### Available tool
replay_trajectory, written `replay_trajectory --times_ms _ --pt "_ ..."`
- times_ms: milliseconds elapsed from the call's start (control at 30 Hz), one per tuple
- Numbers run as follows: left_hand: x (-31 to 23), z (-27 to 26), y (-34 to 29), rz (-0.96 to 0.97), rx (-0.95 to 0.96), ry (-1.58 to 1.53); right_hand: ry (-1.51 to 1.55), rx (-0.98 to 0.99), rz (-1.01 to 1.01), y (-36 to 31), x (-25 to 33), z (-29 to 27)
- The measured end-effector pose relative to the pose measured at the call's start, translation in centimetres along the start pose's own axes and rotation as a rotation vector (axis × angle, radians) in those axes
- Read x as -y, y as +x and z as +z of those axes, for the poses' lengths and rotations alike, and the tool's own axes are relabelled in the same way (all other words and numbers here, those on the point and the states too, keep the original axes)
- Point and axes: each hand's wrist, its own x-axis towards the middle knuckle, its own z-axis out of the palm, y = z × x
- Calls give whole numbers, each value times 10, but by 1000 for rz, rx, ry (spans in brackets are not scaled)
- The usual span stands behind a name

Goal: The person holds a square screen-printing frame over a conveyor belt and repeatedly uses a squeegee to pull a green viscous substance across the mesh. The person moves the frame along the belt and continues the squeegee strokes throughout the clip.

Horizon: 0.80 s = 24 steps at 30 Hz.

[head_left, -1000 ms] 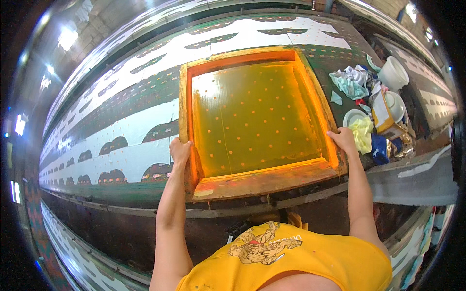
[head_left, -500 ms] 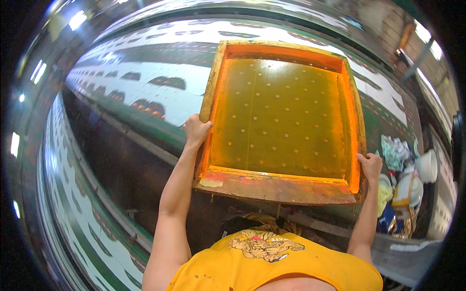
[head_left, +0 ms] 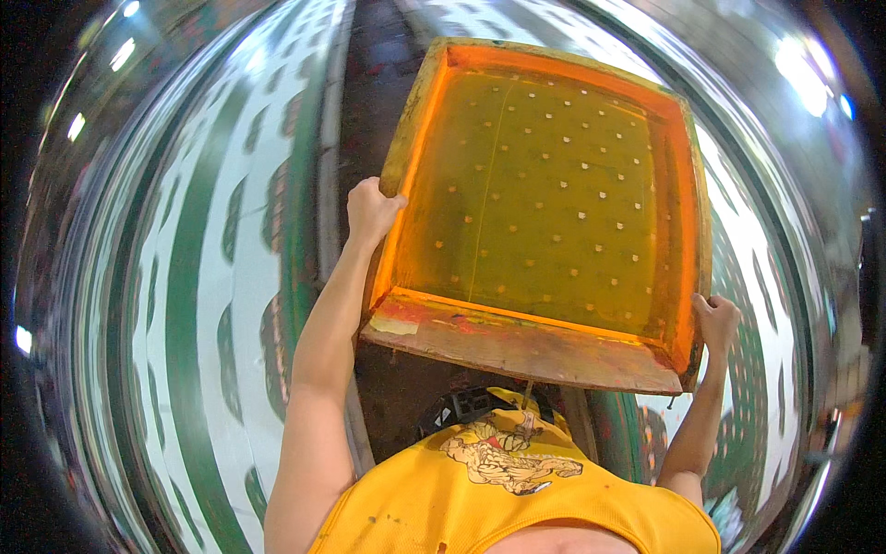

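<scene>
A large screen-printing frame (head_left: 517, 349) hangs in the air in front of me, tilted. Its wooden sides are stained orange, and the olive-yellow mesh (head_left: 554, 194) carries rows of small pale marks. My left hand (head_left: 372, 212) is closed round the left side, thumb over the rim. On the right side, lower down, my right hand (head_left: 717, 323) grips the edge; part of its fingers is hidden behind the wood. The near wooden edge is worn and paint-smeared, just above my yellow shirt.
Long printing tables run on both sides. The left table (head_left: 208, 249) bears white sheets with dark curved shapes on green; the right table (head_left: 738, 231) has similar sheets. Between them lies a dark aisle (head_left: 374, 102). Bright lamps (head_left: 801, 74) shine overhead.
My view has swung round with my body, so the aisle between tables now lies ahead. The frame stays in both hands, tilted slightly more. The heap of cloths and tubs at right has left view.
</scene>
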Motion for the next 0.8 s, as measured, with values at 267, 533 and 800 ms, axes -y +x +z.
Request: replay_trajectory --times_ms 267,533,800 --pt "61 -101 -109 -344 -324 -11 196 116 -336 97 134 53" --pt "29 -143 -238 -634 -522 108 269 241 -673 142 206 97" --pt "-49 -162 -393 -837 -857 257 392 221 -1124 148 297 88"
